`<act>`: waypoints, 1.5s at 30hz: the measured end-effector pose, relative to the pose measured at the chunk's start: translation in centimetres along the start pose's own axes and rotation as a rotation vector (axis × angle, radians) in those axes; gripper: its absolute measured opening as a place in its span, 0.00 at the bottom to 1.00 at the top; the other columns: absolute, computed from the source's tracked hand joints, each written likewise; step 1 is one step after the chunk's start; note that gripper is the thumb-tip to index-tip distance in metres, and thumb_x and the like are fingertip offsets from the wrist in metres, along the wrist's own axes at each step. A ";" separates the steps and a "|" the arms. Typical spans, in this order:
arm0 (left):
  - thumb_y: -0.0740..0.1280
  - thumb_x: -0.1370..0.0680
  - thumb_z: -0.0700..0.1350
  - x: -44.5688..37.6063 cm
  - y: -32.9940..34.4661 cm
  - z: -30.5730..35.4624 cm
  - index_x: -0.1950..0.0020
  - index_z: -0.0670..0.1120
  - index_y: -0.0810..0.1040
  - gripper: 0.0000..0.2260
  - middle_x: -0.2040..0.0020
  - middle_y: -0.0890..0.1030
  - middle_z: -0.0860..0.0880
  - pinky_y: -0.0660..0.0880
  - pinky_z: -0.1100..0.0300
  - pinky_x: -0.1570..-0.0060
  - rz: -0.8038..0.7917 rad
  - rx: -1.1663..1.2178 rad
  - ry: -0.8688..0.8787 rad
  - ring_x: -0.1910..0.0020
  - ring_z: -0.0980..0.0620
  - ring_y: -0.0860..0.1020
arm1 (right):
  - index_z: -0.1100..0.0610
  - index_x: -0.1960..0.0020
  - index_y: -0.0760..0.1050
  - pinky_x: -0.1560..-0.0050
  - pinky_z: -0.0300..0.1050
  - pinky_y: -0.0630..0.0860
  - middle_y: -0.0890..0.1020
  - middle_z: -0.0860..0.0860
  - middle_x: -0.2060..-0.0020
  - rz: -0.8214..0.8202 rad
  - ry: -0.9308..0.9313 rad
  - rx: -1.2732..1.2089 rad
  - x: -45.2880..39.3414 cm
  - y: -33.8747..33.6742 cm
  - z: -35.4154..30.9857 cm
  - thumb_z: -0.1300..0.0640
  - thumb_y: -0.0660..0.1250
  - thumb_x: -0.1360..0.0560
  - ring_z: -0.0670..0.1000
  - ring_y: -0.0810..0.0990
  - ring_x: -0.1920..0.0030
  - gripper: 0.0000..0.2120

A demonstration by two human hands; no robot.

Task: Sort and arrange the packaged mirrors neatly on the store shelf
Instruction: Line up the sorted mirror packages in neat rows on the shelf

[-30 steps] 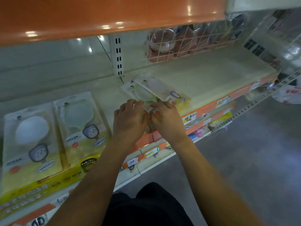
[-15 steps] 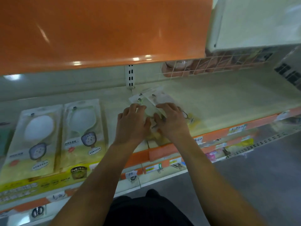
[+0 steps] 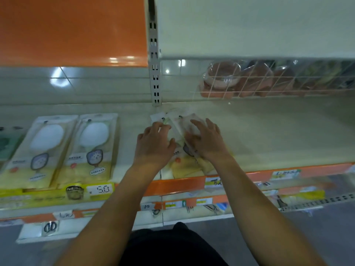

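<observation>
A small stack of packaged mirrors (image 3: 189,167) in clear wrap with yellow card bottoms lies askew on the cream shelf (image 3: 269,135), near its front edge. My left hand (image 3: 153,144) lies on the left packet with fingers bent over its top. My right hand (image 3: 206,141) presses flat on the right packet, fingers spread. Two more packaged mirrors, one (image 3: 41,150) beside the other (image 3: 90,148), lie side by side on the shelf to the left, each showing a white oval mirror and a small cartoon hand mirror.
A white wire basket (image 3: 269,83) of wrapped brownish goods stands at the back right. An orange panel (image 3: 73,29) and a white upright post (image 3: 154,64) hang above. Orange price rails (image 3: 192,184) edge the shelf, with lower shelves beneath.
Both hands slid further onto the packets, and the right hand's fingers spread flat. The camera tilted up, showing more of the shelf above.
</observation>
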State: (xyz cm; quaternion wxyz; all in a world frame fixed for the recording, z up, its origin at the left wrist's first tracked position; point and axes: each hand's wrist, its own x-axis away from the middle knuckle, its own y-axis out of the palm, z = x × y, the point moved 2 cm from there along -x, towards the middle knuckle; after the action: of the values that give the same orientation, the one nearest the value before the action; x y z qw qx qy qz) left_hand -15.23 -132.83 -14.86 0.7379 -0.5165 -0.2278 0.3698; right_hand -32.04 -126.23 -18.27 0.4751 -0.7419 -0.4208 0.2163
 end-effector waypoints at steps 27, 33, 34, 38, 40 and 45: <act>0.61 0.22 0.52 2.6 0.4 0.3 0.34 0.50 0.71 0.17 0.35 0.70 0.50 0.67 0.52 0.41 0.099 -0.021 -0.100 0.37 0.48 0.71 | 0.38 0.37 0.69 0.45 0.51 0.71 0.69 0.47 0.38 -0.068 -0.130 -0.013 0.7 -1.3 -1.2 0.48 0.72 0.29 0.60 0.67 0.44 0.23; 0.62 0.22 0.51 3.4 0.2 0.8 0.35 0.49 0.72 0.16 0.36 0.71 0.49 0.68 0.50 0.42 0.106 -0.048 -0.080 0.38 0.47 0.72 | 0.36 0.34 0.69 0.44 0.48 0.69 0.67 0.46 0.34 -0.135 -0.180 -0.012 1.5 -1.3 -0.9 0.45 0.72 0.29 0.59 0.66 0.41 0.25; 0.63 0.22 0.50 3.5 0.2 0.7 0.35 0.48 0.73 0.16 0.36 0.71 0.48 0.69 0.50 0.42 0.109 -0.051 -0.078 0.38 0.46 0.72 | 0.37 0.34 0.70 0.43 0.50 0.70 0.67 0.46 0.34 -0.126 -0.173 -0.017 1.6 -1.3 -1.1 0.45 0.72 0.29 0.59 0.66 0.42 0.24; 0.64 0.23 0.50 4.1 -0.1 0.1 0.37 0.47 0.74 0.16 0.37 0.72 0.47 0.71 0.49 0.44 0.123 -0.083 -0.063 0.40 0.44 0.74 | 0.39 0.36 0.72 0.45 0.51 0.70 0.70 0.47 0.39 -0.060 -0.126 -0.054 1.9 -0.9 -1.6 0.49 0.73 0.30 0.58 0.67 0.45 0.24; 0.63 0.23 0.51 4.2 -0.4 -0.4 0.36 0.47 0.74 0.16 0.37 0.72 0.47 0.72 0.48 0.43 0.120 -0.097 -0.070 0.40 0.45 0.74 | 0.40 0.36 0.73 0.45 0.51 0.71 0.71 0.48 0.40 -0.035 -0.104 -0.071 1.8 -0.7 -1.8 0.51 0.72 0.29 0.57 0.67 0.46 0.23; 0.64 0.23 0.49 4.3 -1.2 -1.6 0.37 0.47 0.75 0.16 0.37 0.73 0.46 0.72 0.48 0.45 0.148 -0.104 -0.061 0.41 0.43 0.74 | 0.43 0.39 0.75 0.47 0.48 0.69 0.72 0.48 0.40 0.058 -0.089 -0.097 1.9 -0.8 -3.1 0.51 0.71 0.29 0.57 0.66 0.49 0.19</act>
State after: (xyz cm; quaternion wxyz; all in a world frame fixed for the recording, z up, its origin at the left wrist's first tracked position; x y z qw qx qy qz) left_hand -11.07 -130.64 -14.52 0.6736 -0.5580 -0.2304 0.4264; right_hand -29.07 -126.11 -15.96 0.4130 -0.7657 -0.4296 0.2421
